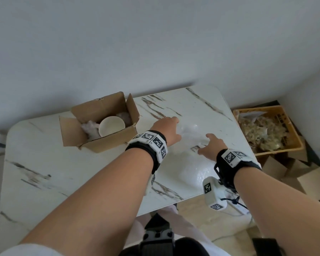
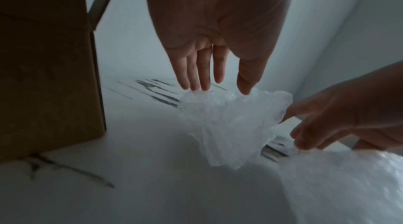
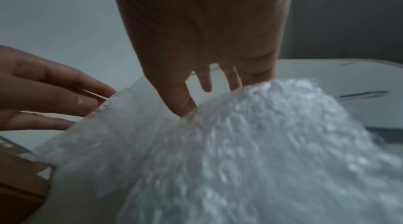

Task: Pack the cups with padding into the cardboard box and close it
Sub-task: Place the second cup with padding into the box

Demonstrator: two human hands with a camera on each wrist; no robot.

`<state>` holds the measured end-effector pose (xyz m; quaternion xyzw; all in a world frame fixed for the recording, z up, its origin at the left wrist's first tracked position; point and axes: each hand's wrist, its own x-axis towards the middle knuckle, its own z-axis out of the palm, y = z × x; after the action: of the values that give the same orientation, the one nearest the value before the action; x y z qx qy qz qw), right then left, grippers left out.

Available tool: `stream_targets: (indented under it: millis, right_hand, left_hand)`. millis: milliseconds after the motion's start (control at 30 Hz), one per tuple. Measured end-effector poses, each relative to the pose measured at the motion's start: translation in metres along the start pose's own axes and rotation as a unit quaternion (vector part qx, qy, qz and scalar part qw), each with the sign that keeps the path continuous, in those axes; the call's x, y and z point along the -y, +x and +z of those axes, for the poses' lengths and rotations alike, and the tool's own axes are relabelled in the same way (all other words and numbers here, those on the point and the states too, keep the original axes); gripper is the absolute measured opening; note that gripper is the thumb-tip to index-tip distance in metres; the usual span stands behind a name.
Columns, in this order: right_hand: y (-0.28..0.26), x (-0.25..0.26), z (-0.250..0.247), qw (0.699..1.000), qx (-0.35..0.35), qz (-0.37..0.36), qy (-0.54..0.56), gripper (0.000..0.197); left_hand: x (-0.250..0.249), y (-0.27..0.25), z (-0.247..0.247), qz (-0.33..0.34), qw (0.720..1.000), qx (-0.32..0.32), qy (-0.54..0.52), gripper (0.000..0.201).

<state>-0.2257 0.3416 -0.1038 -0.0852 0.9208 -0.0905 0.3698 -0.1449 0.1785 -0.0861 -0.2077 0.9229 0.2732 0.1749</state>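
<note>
Head view shows a sheet of clear bubble wrap (image 1: 189, 145) lying crumpled on the surface (image 1: 44, 163), a white slab with rounded corners and dark marble-like veins. Its bumpy film catches the light in small glints. The left hand (image 1: 169, 131) reaches over its far end and the right hand (image 1: 211, 145) over its nearer part. In the left wrist view, the left fingers (image 2: 201, 72) are straight and spread, their tips just touching a puffed, wrinkled fold of the wrap; nothing is gripped. In the right wrist view, the right hand's thumb (image 3: 184, 100) presses into the pebbled plastic while its other fingers stretch out beyond the edge; whether they pinch the film I cannot tell.

Left of the hands stands the cardboard box (image 1: 107, 143), plain brown corrugated board, its flaps folded outward. Inside sits a round cream cup (image 1: 112, 127), mouth up, with white padding (image 1: 90, 129) tucked around it.

Beyond the right edge of the surface, on the floor, is a yellow plastic crate (image 1: 277, 150) holding tangled, straw-coloured stuffing, with flat pieces of cardboard (image 1: 303, 178) beside it.
</note>
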Motion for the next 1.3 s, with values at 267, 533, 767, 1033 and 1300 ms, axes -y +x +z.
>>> stream_targets:
  millis: [267,533,767,1033,1300]
  right_hand:
    - [0.006,0.003,-0.004,0.999,0.009,-0.011,-0.048,0.044]
    - [0.009,0.009,-0.001,0.995,0.041,-0.05,-0.072,0.04]
    - [0.013,0.011,-0.004,0.993,0.106,-0.032,-0.045,0.05]
    - [0.005,0.02,-0.026,0.968,0.207,-0.03,-0.135,0.047]
    - [0.021,0.026,-0.033,0.997,0.068,-0.043,0.001,0.027]
  left_hand:
    - [0.007,0.005,0.014,-0.047,0.999,0.013,0.0,0.06]
    - [0.012,0.01,0.021,-0.105,0.993,0.044,0.019,0.05]
    - [0.013,0.012,0.015,-0.139,0.99,0.031,0.026,0.031]
    - [0.002,0.019,-0.005,-0.163,0.986,-0.013,0.004,0.036]
    - [-0.004,0.016,-0.015,-0.157,0.984,-0.073,-0.035,0.031]
